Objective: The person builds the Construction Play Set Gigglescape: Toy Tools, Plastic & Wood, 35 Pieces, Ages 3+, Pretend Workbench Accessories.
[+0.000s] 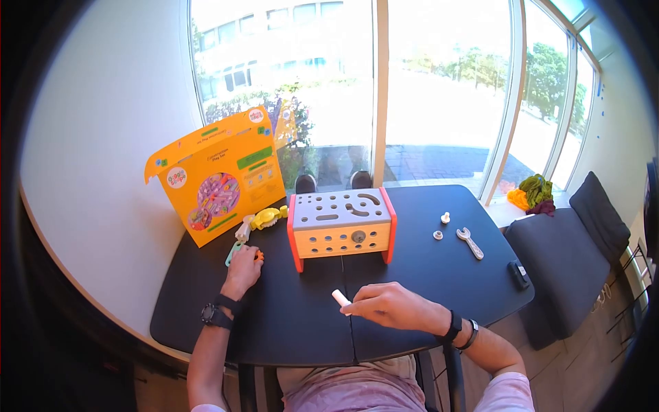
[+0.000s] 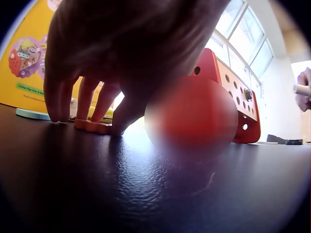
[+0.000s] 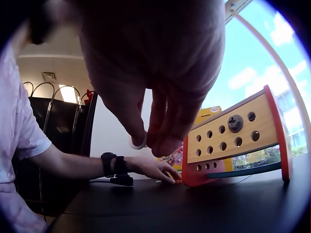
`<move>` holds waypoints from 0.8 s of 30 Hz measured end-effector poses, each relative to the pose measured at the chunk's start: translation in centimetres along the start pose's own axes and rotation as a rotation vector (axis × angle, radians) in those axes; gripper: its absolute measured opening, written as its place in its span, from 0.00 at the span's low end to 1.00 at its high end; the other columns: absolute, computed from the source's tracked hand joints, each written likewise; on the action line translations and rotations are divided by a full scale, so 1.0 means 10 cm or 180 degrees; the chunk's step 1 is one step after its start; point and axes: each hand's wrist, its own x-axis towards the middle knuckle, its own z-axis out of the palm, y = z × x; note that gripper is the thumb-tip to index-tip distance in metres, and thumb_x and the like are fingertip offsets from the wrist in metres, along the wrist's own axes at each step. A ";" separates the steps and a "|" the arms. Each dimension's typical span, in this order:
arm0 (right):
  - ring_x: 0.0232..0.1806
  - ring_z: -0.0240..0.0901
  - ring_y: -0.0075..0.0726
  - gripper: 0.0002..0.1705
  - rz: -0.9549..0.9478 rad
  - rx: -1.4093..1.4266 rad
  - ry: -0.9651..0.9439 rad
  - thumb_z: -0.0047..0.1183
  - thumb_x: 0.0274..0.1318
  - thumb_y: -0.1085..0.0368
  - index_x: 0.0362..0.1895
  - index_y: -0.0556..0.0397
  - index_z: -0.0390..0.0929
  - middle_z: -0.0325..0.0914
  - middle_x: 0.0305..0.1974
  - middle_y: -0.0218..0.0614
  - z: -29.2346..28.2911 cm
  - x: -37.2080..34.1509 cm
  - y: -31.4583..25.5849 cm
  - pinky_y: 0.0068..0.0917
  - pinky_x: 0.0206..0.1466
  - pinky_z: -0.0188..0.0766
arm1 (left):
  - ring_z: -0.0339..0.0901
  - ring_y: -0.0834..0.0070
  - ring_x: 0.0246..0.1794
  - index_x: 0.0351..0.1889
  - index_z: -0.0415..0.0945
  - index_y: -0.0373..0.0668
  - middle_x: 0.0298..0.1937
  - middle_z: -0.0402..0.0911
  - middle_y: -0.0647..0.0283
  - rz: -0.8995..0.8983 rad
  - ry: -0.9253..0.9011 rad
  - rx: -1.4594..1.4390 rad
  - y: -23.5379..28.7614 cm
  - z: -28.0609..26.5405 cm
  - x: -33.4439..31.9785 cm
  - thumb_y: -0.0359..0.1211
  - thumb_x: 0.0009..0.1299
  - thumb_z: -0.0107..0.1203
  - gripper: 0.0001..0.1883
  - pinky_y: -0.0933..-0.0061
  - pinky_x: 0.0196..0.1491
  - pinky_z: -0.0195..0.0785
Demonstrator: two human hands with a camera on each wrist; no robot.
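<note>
My right hand (image 1: 395, 305) pinches a white cylindrical peg (image 1: 340, 298) above the near part of the table, its free end pointing away from me. In the right wrist view only a pale round end (image 3: 139, 142) of it shows between thumb and fingers. On the left, my left hand (image 1: 244, 269) reaches down to the tabletop, thumb and fingertips around a small orange scalloped piece (image 2: 92, 127). Just beyond that hand lies a light teal piece (image 1: 233, 254). A toy workbench (image 1: 343, 237) with a grey top, red sides and a holed wooden front stands between the hands; a grey screw head (image 1: 358, 236) sits in its front.
An orange play set box (image 1: 220, 178) stands at the back left, with yellow pieces (image 1: 266, 218) before it. To the right lie two small cream pieces (image 1: 445, 218), a toy wrench (image 1: 470, 244) and a black device (image 1: 518, 275) near the table edge.
</note>
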 end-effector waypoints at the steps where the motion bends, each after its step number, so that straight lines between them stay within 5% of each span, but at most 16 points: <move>1: 0.41 0.86 0.49 0.17 0.0013 -0.0017 -0.0007 0.61 0.70 0.74 0.61 0.52 0.89 0.84 0.43 0.42 -0.03 0.02 0.00 0.41 0.48 0.84 | 0.81 0.48 0.64 0.71 0.80 0.41 0.60 0.85 0.47 -0.0049 0.0021 0.0023 0.02 -0.04 -0.02 0.36 0.70 0.73 0.31 0.54 0.69 0.74; 4: 0.42 0.87 0.50 0.17 0.0043 -0.0001 0.0060 0.62 0.71 0.73 0.61 0.52 0.90 0.85 0.44 0.42 -0.06 0.04 0.01 0.41 0.48 0.84 | 0.83 0.50 0.59 0.62 0.87 0.42 0.54 0.86 0.51 -0.0167 0.0277 -0.0535 0.06 -0.20 -0.04 0.37 0.62 0.81 0.29 0.55 0.65 0.77; 7: 0.43 0.87 0.50 0.16 0.0186 0.0070 0.0183 0.63 0.72 0.71 0.61 0.52 0.90 0.87 0.45 0.43 -0.05 0.05 0.02 0.41 0.48 0.84 | 0.90 0.60 0.50 0.55 0.90 0.40 0.50 0.90 0.53 -0.0240 -0.0139 -0.0442 0.23 -0.53 -0.10 0.32 0.59 0.83 0.25 0.59 0.57 0.83; 10: 0.42 0.89 0.47 0.15 0.0222 0.0100 0.0415 0.66 0.72 0.70 0.59 0.51 0.91 0.89 0.46 0.42 -0.05 0.06 0.04 0.37 0.47 0.84 | 0.93 0.72 0.40 0.49 0.92 0.35 0.44 0.94 0.55 -0.0341 -0.0221 -0.1572 0.20 -0.58 -0.09 0.29 0.61 0.82 0.19 0.72 0.46 0.85; 13: 0.40 0.90 0.45 0.14 0.0313 0.0155 0.0619 0.68 0.71 0.70 0.58 0.52 0.92 0.91 0.44 0.41 -0.05 0.07 0.06 0.35 0.45 0.84 | 0.93 0.77 0.38 0.54 0.91 0.33 0.42 0.95 0.56 0.0120 -0.0055 -0.2931 0.38 -0.71 -0.16 0.26 0.67 0.79 0.18 0.78 0.42 0.86; 17: 0.42 0.92 0.47 0.14 0.0442 0.0056 0.0695 0.67 0.71 0.68 0.58 0.52 0.91 0.92 0.42 0.39 -0.08 0.16 0.07 0.35 0.45 0.85 | 0.92 0.76 0.40 0.57 0.89 0.31 0.46 0.95 0.54 0.0060 -0.0204 -0.3433 0.99 -1.03 -0.31 0.28 0.72 0.76 0.17 0.77 0.46 0.87; 20: 0.42 0.93 0.39 0.14 0.0467 0.0440 0.0985 0.69 0.72 0.66 0.57 0.53 0.90 0.94 0.43 0.40 0.02 0.25 0.10 0.31 0.48 0.86 | 0.92 0.78 0.41 0.58 0.89 0.31 0.47 0.95 0.55 -0.0083 -0.0250 -0.3486 1.36 -1.04 -0.34 0.28 0.75 0.73 0.16 0.78 0.46 0.87; 24: 0.43 0.93 0.32 0.14 0.0672 0.0844 0.1138 0.69 0.73 0.65 0.58 0.55 0.89 0.95 0.43 0.41 0.06 0.35 0.07 0.29 0.50 0.87 | 0.91 0.76 0.54 0.65 0.84 0.33 0.56 0.93 0.56 0.0306 -0.0186 -0.3768 1.56 -0.80 -0.24 0.29 0.82 0.65 0.16 0.76 0.53 0.86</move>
